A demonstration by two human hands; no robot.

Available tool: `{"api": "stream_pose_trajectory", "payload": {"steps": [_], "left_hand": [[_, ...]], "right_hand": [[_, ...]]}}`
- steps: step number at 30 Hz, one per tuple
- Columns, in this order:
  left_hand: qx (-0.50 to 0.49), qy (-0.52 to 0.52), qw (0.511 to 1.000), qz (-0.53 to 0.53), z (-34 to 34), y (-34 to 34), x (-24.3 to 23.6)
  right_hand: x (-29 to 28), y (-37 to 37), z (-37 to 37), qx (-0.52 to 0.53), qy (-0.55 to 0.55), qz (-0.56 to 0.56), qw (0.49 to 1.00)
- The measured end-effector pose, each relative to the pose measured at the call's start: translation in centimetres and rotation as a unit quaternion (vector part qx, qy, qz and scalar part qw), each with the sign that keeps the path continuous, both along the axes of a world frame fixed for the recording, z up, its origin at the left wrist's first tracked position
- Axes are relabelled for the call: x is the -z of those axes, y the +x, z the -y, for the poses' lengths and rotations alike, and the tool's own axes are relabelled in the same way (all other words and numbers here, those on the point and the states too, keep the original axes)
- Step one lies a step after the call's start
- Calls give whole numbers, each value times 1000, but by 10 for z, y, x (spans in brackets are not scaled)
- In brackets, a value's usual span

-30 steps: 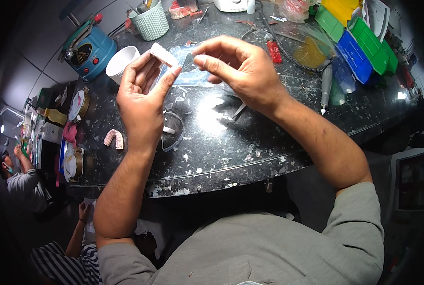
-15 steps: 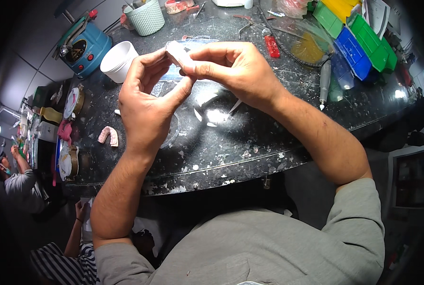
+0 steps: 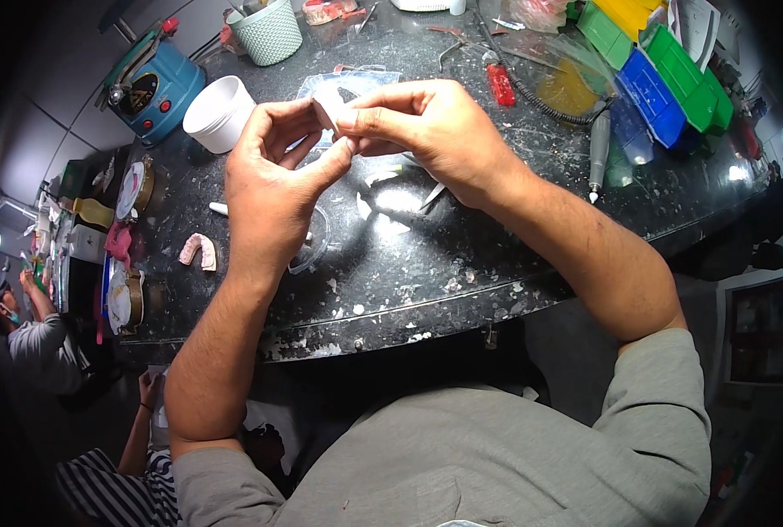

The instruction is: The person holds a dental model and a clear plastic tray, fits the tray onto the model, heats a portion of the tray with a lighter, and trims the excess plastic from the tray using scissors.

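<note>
Both hands are raised over the middle of the dark workbench (image 3: 383,281). Between their fingertips is a small pale dental cast (image 3: 328,105), tilted and partly covered by the fingers. My left hand (image 3: 273,184) grips its left side and lower end between thumb and fingers. From the right, my right hand (image 3: 457,145) pinches it with thumb and forefinger. Another dental cast (image 3: 199,251), horseshoe-shaped and pinkish, lies on the bench left of my left wrist. A clear plastic sheet or lid (image 3: 374,79) lies behind the hands.
A white tub (image 3: 219,116) and a blue machine (image 3: 158,104) stand at the left, a woven cup (image 3: 267,33) behind. A handpiece (image 3: 599,151) on a coiled cord, a red-handled tool (image 3: 500,85) and blue (image 3: 652,104) and green bins (image 3: 686,83) are right. Two people appear at far left.
The dental cast has been turned between my fingers and now shows a narrower, more upright face. Both hands have shifted slightly; the things on the bench stay put.
</note>
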State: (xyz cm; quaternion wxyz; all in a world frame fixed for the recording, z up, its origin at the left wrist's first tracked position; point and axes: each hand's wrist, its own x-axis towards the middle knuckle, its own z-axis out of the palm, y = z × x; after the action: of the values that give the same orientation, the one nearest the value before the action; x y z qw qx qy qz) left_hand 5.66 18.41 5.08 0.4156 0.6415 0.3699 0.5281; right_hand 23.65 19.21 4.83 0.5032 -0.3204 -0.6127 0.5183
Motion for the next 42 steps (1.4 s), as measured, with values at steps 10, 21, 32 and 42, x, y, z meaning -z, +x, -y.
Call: {"api": "stream_pose_trajectory", "payload": {"steps": [10,21,32,42], "left_hand": [[-20,-1,999,-31,1,-3,2],[-86,204,958,-180,8,2,-1],[-69,165,969,-171,6,1,1],[-61,115,986,-104,1,-5,-3]], "right_hand": [[1,2,-2,60,65,82,993],[5,0,-2,18,116,69,991],[4,-2,0,37,118,82,989],[-7,14,-9,-6,54,-20,998]]}}
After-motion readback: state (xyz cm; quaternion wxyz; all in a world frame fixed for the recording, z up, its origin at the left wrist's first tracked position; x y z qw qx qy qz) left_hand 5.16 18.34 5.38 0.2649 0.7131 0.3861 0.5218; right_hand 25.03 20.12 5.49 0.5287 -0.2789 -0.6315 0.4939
